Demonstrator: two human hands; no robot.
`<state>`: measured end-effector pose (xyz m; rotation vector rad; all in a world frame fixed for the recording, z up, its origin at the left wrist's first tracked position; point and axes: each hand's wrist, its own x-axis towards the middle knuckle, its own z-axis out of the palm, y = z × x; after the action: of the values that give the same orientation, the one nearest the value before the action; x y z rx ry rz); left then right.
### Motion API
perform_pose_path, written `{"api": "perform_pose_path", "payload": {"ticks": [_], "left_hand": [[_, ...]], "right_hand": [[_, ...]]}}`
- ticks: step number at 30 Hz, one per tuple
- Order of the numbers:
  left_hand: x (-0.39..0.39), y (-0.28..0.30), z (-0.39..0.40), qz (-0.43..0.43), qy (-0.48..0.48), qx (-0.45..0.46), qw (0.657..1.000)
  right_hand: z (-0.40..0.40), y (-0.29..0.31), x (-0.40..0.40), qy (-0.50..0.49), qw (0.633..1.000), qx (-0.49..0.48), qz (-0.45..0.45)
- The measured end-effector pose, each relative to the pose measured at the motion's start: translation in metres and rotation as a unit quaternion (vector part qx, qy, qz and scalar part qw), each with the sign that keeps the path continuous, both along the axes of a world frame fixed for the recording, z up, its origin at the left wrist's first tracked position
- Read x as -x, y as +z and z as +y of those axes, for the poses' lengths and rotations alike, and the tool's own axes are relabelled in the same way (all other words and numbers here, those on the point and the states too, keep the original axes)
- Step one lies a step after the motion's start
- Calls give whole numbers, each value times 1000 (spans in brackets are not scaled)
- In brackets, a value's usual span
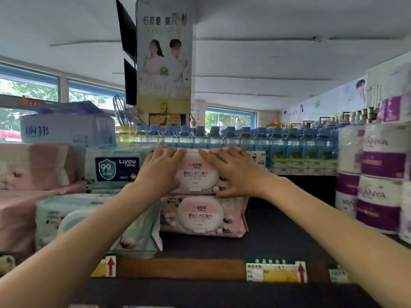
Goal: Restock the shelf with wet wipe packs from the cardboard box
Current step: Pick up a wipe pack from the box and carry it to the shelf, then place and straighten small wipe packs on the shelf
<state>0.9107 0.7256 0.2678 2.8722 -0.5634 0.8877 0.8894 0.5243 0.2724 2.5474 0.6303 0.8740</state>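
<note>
We find open shelf (289, 230) right of the pink packs (203, 215), reaching back to the bottles (278, 141). Paper rolls (378, 178) wall its right edge; green packs (97, 221) crowd the left, touching the pink packs.

Soft daylight comes in through the long blue-framed windows (31, 90) at the back, and the trees outside look washed out and very bright. The white ceiling (266, 52) is pale and evenly lit. The dark shelf top (278, 236) stays dim. The whole picture is a bit fuzzy, and the edges bend and smear, like the purple and white paper rolls (378, 174).
</note>
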Motion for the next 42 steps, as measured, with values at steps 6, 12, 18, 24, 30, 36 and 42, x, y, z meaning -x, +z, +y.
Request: {"api": "perform_pose_path", "payload": {"ticks": [6, 12, 18, 24, 30, 36, 42], "left_hand": [[39, -13, -6, -65, -75, 1, 995], [99, -56, -64, -88, -289, 14, 953], [220, -158, -153, 50, -524, -139, 839], [413, -251, -204, 113, -704, -285, 641], [611, -320, -224, 113, -784, -384, 474], [753, -416, -260, 165, -773, -464, 399], [810, -496, -294, 264, -700, -510, 424]], "right_hand": [[-4, -14, 48, -72, 985, -156, -33], [-29, -51, 160, -173, 921, -342, -74], [-60, -150, 375, -430, 787, -427, 116], [-39, -252, 621, -649, 573, -460, 198], [22, -338, 826, -730, 392, -540, 147], [37, -435, 965, -765, 259, -565, 169], [-14, -515, 1003, -724, 244, -629, 143]]}}
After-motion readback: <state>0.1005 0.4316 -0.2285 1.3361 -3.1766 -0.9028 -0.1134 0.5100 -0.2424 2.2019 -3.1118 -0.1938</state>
